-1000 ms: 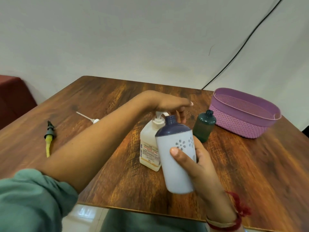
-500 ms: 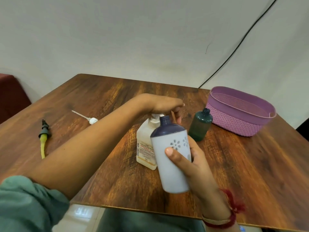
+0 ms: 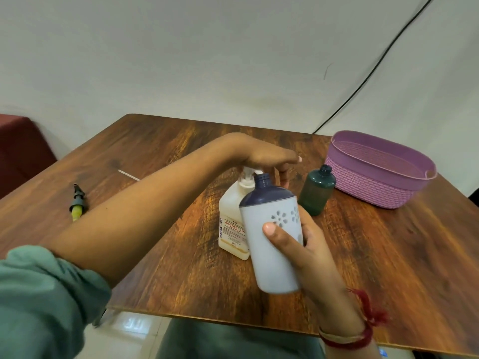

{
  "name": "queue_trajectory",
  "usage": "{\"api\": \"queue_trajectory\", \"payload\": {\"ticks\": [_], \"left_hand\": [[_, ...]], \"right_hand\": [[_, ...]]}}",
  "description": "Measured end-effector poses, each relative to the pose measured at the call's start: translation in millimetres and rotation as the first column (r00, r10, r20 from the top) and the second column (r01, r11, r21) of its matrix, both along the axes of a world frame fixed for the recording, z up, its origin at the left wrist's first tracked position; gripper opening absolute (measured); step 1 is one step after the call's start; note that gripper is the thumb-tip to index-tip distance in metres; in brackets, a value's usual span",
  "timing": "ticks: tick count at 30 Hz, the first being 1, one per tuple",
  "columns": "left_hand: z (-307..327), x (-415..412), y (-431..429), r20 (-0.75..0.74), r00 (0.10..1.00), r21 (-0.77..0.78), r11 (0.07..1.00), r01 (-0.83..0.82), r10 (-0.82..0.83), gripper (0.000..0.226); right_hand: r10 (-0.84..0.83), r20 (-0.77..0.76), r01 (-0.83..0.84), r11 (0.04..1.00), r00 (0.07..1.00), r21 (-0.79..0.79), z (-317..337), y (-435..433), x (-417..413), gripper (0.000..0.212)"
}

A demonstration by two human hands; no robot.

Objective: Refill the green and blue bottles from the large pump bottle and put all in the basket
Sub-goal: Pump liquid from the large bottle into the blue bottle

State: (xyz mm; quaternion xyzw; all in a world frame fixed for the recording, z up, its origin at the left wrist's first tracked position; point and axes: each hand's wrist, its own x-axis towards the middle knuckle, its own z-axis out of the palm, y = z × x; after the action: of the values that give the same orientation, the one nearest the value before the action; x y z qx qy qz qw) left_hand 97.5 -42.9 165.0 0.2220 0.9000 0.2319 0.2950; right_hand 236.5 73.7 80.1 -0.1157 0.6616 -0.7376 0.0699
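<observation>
A: Items, largest first?

B: Table: wood, carries everything. Basket: purple, at your far right. Large pump bottle: upright, centre of the table. Your left hand lies over its pump head, fingers fairly straight, pressing down rather than gripping.

A: And the blue bottle?

B: Blue bottle: uncapped, lifted off the table, tilted so its open neck sits just beside the spout. Your right hand is wrapped round its body, thumb across the front. Green bottle: upright, uncapped, between pump bottle and basket, touching neither. Whether it holds liquid, I cannot tell. Spray cap, black and yellow, and white dip tube: far left, well apart from the bottles.

A: Step in hand?

B: Filling the blue bottle, I judge. No flow of liquid shows. None of the three bottles sits in the basket. The next move calls for holding the neck right under the spout while you pump. After that, the caps go on and all three bottles go into the basket.
</observation>
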Motion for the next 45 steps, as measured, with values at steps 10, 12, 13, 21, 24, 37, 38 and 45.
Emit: {"api": "queue_trajectory", "payload": {"ticks": [10, 12, 13, 21, 24, 37, 38, 45], "left_hand": [[-4.5, 1.6, -5.4, -0.008, 0.999, 0.043, 0.999, -0.032, 0.032, 0.063], [2.2, 1.7, -4.3, -0.029, 0.999, 0.028, 0.999, -0.015, 0.016, 0.064], [2.3, 1.3, -4.2, -0.04, 0.999, 0.041, 0.999, -0.02, 0.022, 0.064], [3.6, 3.4, -2.7, -0.085, 0.996, -0.079, 0.997, -0.008, 0.002, 0.058], [7.8, 3.5, 0.8, -0.062, 0.998, -0.062, 0.998, 0.003, -0.007, 0.059], [1.0, 3.1, 2.5, -0.059, 0.998, 0.022, 1.0, -0.021, 0.022, 0.055], [-2.6, 3.6, 1.8, -0.047, 0.999, 0.049, 0.999, -0.018, 0.02, 0.058], [4.7, -1.6, -4.3, -0.083, 0.997, -0.048, 0.999, 0.0, -0.004, 0.061]], "right_hand": [[0.005, -0.005, -0.005, 1.0, 1.0, 0.011, -1.0, -2.1, 1.8, 0.064], [0.003, -0.01, -0.003, 1.0, 1.0, -0.009, 1.5, -1.2, 2.7, 0.059], [0.0, -0.009, 0.0, 1.0, 1.0, -0.017, 1.7, -0.6, 2.8, 0.058], [0.002, 0.014, -0.001, 1.0, 1.0, -0.012, 1.8, -0.8, 4.1, 0.062], [0.015, 0.007, -0.014, 0.999, 1.0, -0.031, 4.6, -1.7, 3.6, 0.056], [-0.012, 0.01, 0.012, 1.0, 1.0, 0.002, 2.4, 2.1, 0.4, 0.059], [-0.011, 0.01, 0.011, 1.0, 1.0, 0.007, 2.4, 2.3, 0.3, 0.06], [0.002, 0.008, -0.002, 1.0, 1.0, 0.023, 3.4, 0.6, -0.1, 0.065]]}}
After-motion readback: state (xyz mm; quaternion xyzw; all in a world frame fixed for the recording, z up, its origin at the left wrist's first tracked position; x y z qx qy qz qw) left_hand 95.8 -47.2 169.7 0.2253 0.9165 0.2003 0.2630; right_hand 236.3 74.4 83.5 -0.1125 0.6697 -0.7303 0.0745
